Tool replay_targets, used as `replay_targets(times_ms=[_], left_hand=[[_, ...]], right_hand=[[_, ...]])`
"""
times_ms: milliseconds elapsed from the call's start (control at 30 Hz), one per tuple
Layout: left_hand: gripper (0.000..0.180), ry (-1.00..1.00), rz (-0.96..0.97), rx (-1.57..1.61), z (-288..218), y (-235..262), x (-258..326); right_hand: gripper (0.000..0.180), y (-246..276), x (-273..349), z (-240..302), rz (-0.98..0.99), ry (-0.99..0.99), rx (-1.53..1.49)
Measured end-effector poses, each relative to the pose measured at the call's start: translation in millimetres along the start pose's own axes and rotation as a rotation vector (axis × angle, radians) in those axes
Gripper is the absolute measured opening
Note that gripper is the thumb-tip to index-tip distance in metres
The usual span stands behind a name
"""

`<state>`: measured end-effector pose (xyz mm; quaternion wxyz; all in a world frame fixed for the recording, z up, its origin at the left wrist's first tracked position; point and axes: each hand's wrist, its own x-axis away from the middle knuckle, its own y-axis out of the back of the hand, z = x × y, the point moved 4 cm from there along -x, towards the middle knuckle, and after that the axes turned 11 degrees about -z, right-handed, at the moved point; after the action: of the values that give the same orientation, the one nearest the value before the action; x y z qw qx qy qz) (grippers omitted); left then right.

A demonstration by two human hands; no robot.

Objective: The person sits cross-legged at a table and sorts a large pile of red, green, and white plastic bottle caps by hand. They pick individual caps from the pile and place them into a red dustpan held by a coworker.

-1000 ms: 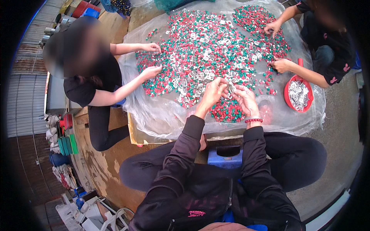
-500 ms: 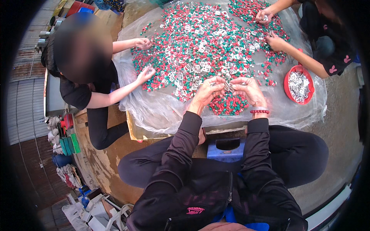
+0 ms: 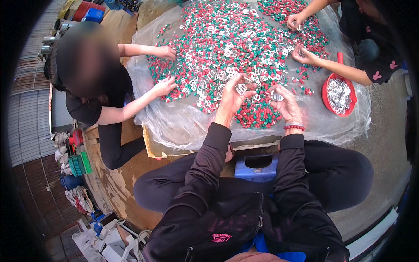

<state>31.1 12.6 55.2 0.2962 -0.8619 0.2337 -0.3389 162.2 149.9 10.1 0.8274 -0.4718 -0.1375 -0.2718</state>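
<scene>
Over the near edge of a heap of small red and green pieces (image 3: 258,117), both of my hands are raised and apart. My left hand (image 3: 231,97) is closed round silver metal buckles (image 3: 241,89), flat and slotted, which show between thumb and fingers. Fingers curled, my right hand (image 3: 287,105) pinches a small silver buckle (image 3: 276,96), partly hidden by the fingertips. More loose buckles (image 3: 203,89) lie mixed through the heap, which rests on a clear plastic sheet (image 3: 174,135) over a low table.
A red dipper (image 3: 325,94) full of buckles stands to my right. One person (image 3: 161,89) reaches into the heap from the left, another (image 3: 305,56) from the far right. A blue plastic stool (image 3: 255,172) sits below the table's near edge.
My hands, earlier together over the buckles, have parted: the left went up and left, the right slightly right. Both co-workers' hands have shifted at the heap.
</scene>
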Motion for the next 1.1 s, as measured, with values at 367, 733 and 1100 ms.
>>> replay_targets(times_ms=[367, 733, 1100], left_hand=[[0.025, -0.617, -0.05, -1.877, 74.5, 49.9, -35.3], [0.019, -0.021, -0.058, -0.288, -14.2, 75.0, -21.5], [0.03, -0.559, 0.15, -2.026, 56.0, 71.6, -37.8]], right_hand=[[0.031, 33.5, -22.1, -17.9, -0.391, 0.043, 0.173], [0.041, 17.0, -99.3, -42.0, -0.599, 0.376, 1.673], [0.026, 49.4, -41.6, -65.6, -0.428, -0.103, 0.64]])
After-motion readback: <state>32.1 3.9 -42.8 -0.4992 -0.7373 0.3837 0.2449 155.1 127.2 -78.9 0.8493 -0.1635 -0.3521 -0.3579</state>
